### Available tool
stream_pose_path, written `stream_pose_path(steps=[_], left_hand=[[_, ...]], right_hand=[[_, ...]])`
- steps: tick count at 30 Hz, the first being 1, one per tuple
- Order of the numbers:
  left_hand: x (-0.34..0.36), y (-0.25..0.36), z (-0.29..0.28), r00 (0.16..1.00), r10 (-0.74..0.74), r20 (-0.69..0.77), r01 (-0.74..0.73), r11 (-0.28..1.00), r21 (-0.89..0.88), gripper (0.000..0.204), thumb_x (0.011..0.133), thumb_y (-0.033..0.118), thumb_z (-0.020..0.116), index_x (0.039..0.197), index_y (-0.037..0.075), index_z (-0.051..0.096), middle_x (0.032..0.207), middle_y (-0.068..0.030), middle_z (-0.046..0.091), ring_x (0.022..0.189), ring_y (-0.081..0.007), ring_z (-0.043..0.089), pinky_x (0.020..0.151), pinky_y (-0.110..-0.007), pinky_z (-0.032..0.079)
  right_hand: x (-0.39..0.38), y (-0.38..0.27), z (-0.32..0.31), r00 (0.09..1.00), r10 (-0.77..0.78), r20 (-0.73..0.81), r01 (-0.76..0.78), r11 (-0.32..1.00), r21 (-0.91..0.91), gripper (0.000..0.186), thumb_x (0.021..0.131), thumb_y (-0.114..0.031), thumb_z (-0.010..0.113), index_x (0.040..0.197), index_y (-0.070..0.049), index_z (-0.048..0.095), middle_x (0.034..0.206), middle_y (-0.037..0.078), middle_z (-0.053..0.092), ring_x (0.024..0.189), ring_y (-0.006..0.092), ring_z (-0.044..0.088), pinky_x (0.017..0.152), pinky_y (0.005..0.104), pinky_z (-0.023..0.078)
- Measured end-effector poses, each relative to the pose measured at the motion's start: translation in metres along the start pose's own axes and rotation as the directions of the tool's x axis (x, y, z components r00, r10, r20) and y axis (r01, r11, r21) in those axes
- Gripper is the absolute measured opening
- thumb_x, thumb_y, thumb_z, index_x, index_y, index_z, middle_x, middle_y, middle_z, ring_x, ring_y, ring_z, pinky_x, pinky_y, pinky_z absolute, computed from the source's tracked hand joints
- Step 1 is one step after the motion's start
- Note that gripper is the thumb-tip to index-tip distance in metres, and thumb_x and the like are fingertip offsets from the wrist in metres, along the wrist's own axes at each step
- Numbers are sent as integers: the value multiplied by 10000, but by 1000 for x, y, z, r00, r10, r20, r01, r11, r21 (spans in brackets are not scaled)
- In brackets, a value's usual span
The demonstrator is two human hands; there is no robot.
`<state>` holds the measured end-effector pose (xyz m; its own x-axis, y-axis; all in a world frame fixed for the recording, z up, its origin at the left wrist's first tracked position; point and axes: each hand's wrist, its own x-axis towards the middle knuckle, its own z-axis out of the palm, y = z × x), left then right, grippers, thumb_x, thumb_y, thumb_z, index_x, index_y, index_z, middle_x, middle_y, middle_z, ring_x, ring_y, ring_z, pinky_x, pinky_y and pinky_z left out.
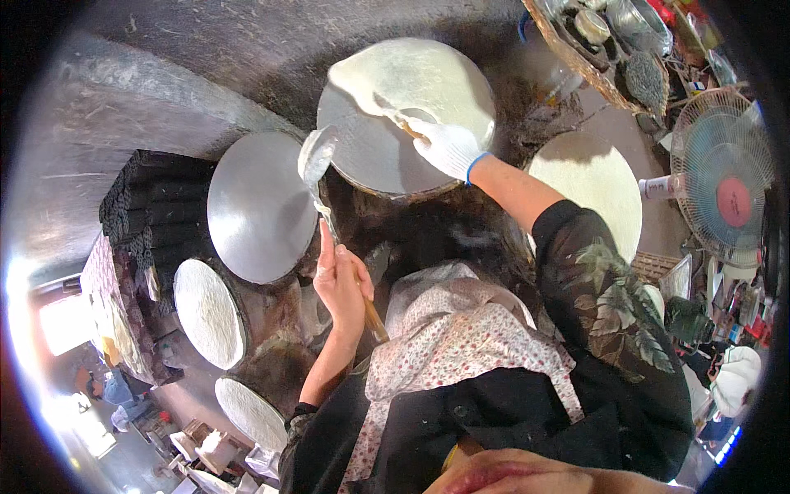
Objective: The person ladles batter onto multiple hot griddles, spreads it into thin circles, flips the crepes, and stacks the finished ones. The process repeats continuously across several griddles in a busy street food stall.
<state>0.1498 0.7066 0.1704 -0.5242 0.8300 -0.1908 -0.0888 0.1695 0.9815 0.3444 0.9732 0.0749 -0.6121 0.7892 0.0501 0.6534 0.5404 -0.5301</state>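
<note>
Ahead of me is a round griddle (pixel 354 152), its far side and right side coated with pale batter (pixel 420 74) and its near left part bare grey metal. My right hand (pixel 444 150), in a white glove, is closed around the wooden handle of a spreader (pixel 403 123) whose head lies at the edge of the batter. My bare left hand (pixel 341 284) grips the long handle of a ladle (pixel 317 156), index finger stretched along it. The ladle's batter-coated bowl is raised by the griddle's left edge. Its handle end points down toward my apron.
A bare grey griddle (pixel 259 210) stands to the left, batter-covered ones (pixel 206 313) below it. Another coated griddle (pixel 588 189) is at right, beside a bottle (pixel 658 188) and a fan (pixel 724 177). A tray of bowls (pixel 568 53) sits far right. Dark corrugated material (pixel 164 206) stands left.
</note>
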Motion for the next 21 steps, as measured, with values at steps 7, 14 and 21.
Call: stream_pose_path(steps=[7, 14, 21], left_hand=[[-8, -7, 12, 998, -39, -46, 38, 999, -19, 535, 1155, 81, 403, 1682, 146, 331, 683, 9, 498, 457, -49, 429, 402, -229, 397], [-15, -8, 21, 993, -92, -71, 92, 996, 2, 536, 1159, 102, 411, 1686, 150, 322, 682, 8, 503, 465, -53, 443, 424, -226, 417], [-19, -14, 19, 991, -107, -76, 107, 994, -9, 560, 1150, 74, 399, 1695, 120, 281, 682, 4, 512, 462, -55, 446, 423, -226, 416]], right_hand=[[5, 13, -34, 920, 371, -126, -369, 929, 40, 383, 1046, -358, 505, 1386, -273, 658, 966, 175, 758, 823, 389, 734, 750, 483, 583], [1, 38, -6, 983, 50, 175, -63, 996, 70, 373, 1024, -342, 589, 1357, -209, 693, 1030, 195, 760, 835, 350, 739, 781, 451, 578], [20, 41, -16, 991, -73, 108, 64, 994, 85, 445, 1056, -428, 567, 1466, -269, 634, 1146, 167, 770, 982, 345, 734, 875, 425, 582]])
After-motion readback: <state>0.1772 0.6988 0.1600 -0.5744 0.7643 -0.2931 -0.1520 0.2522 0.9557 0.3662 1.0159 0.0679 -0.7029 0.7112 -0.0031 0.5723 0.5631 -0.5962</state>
